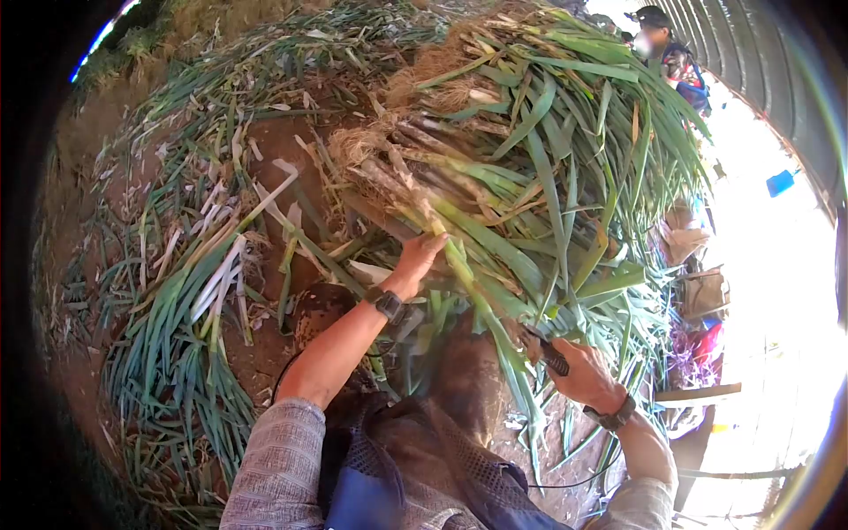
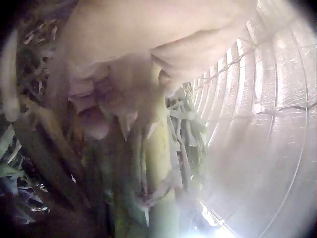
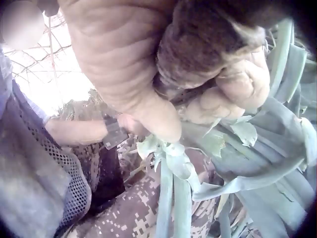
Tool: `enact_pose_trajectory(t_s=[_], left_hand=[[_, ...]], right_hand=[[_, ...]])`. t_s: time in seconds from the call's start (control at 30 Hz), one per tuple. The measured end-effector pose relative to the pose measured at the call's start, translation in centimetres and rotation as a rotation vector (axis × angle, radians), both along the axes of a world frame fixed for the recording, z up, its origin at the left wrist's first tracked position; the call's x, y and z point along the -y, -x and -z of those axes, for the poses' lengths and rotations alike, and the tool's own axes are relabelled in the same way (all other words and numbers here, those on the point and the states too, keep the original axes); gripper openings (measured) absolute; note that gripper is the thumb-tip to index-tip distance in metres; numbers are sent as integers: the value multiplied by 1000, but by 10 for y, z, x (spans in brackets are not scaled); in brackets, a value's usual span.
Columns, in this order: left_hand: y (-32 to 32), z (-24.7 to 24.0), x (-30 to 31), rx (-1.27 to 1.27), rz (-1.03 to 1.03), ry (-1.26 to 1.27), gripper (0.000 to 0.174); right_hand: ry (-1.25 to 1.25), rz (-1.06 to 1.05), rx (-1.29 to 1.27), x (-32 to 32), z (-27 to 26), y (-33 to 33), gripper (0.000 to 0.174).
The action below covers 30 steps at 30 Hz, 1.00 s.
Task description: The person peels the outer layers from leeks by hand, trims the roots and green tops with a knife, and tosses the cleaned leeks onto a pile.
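Note:
In the head view my left hand (image 1: 415, 265) grips a long leek (image 1: 464, 269) around its pale stem, roots toward the pile, leaves slanting down to the right. The left wrist view has the fingers curled round the stem (image 2: 159, 163). My right hand (image 1: 585, 375) holds a dark-handled tool (image 1: 552, 356) beside the leek's green leaves; its blade cannot be made out clearly. Up close, the right hand (image 3: 163, 74) has its fingers curled round the dark, worn handle (image 3: 198, 47), with cut-looking leaf ends (image 3: 173, 161) just under the thumb.
A large heap of leeks (image 1: 565, 150) with rooty ends lies ahead. Trimmed leeks (image 1: 216, 283) and leaf scraps cover the ground at left. Another person (image 1: 676, 66) is at the upper right, near a curved ribbed wall (image 1: 751, 44). A wooden plank (image 1: 698, 394) is at right.

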<state>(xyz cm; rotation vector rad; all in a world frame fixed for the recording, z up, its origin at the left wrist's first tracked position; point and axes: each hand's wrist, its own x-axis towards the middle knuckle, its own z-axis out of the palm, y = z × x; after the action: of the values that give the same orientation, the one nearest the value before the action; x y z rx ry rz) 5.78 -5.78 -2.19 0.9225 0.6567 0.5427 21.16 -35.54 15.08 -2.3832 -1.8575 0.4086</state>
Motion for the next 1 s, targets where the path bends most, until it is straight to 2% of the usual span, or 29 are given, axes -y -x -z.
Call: enact_pose_trajectory(t_s=[0.17,0.23,0.27,0.37,0.4,0.5,0.57,0.77,0.83,0.9,0.93,1.0], left_hand=[[6,0,8,60,34,27,52],[7,-1,8,79,9,13,55],[8,-2,8,54,31,44,58],[8,1,12,35,16,84,61],[8,3,11,39,-24,92,62],[9,9,4,132,-26,166,64],[7,8,2,148,-56,129,65],[7,1,-1,196,-73,89,66],[6,1,-2,231,-57,107,67],[4,-1,0,232,-85,87,38],[3,-4,2,233,-82,86,38],[4,-8,12,153,-27,84,34]], right_hand=[[-24,-3,-1,-17,2,-6,32],[-19,-25,-31,-32,4,-2,30],[38,-15,-4,-42,3,0,21],[8,-42,9,-67,7,0,21],[8,-40,2,-76,7,1,30],[-21,-71,-10,-94,10,1,30],[-59,-87,-2,-104,11,1,30],[30,-9,-33,-118,7,-2,34],[81,4,-117,-111,3,-1,36],[56,18,-191,-101,4,-9,37],[27,32,-270,-98,4,-12,39],[27,58,-205,-90,-7,-10,39]])
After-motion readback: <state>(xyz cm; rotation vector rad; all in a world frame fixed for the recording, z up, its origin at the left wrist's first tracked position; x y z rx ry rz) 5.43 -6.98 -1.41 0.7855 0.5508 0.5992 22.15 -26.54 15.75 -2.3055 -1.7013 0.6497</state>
